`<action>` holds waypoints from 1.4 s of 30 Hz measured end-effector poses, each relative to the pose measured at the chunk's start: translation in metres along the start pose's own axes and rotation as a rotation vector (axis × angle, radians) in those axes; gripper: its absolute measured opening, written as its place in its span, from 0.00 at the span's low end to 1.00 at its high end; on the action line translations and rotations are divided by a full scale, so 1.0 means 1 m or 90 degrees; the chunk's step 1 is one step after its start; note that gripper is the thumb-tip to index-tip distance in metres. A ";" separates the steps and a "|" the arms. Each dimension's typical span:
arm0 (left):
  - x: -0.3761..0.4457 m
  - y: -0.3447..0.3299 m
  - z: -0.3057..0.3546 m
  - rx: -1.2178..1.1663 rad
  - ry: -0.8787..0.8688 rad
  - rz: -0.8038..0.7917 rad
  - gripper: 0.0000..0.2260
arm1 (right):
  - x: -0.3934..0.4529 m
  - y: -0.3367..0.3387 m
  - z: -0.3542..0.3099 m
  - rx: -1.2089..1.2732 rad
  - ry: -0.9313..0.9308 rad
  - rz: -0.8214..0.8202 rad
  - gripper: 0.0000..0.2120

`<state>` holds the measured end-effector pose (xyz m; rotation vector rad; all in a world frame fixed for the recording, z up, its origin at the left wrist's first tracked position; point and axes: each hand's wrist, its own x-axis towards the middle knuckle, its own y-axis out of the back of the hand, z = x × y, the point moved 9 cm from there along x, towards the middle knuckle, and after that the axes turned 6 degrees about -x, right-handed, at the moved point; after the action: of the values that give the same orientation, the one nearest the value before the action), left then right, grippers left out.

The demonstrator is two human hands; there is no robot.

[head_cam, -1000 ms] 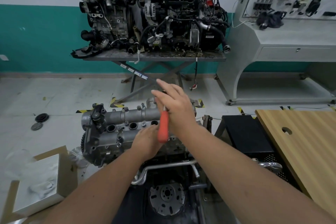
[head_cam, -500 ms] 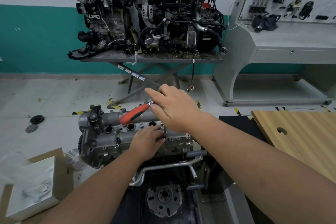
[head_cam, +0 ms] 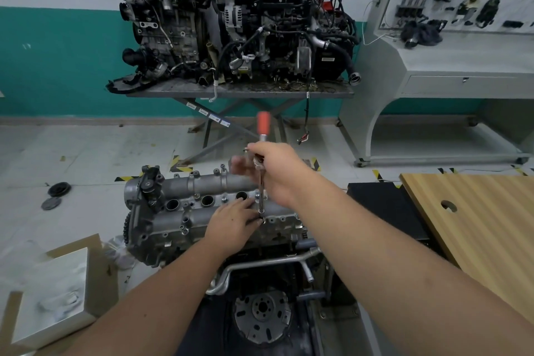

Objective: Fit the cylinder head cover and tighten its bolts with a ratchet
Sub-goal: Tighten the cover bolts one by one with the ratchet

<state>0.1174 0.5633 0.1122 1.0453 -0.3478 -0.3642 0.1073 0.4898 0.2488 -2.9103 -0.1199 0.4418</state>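
Sitting on the low engine in the foreground is one grey cast-metal cylinder head cover (head_cam: 202,205), with three round plug wells showing along its middle and a fourth hidden by the hands. One ratchet with an orange-red handle (head_cam: 263,124) stands over its right part, handle pointing away, its chrome extension shaft (head_cam: 261,193) running straight down to a bolt on the cover. The right hand (head_cam: 277,173) grips the ratchet head, fingers curled round it and blurred. The left hand (head_cam: 232,225) rests on the cover, fingertips pinching the shaft's lower end. Two complete engines (head_cam: 231,23) stand on a grey metal table (head_cam: 239,92) behind. One wooden board (head_cam: 476,228) lies right.
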 end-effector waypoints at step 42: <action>0.002 -0.008 -0.006 0.011 0.041 -0.056 0.15 | 0.008 0.006 0.009 0.236 -0.019 0.010 0.04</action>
<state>0.1213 0.5634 0.1024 1.0884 -0.2488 -0.4059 0.1122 0.4869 0.2370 -2.5430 -0.0163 0.4560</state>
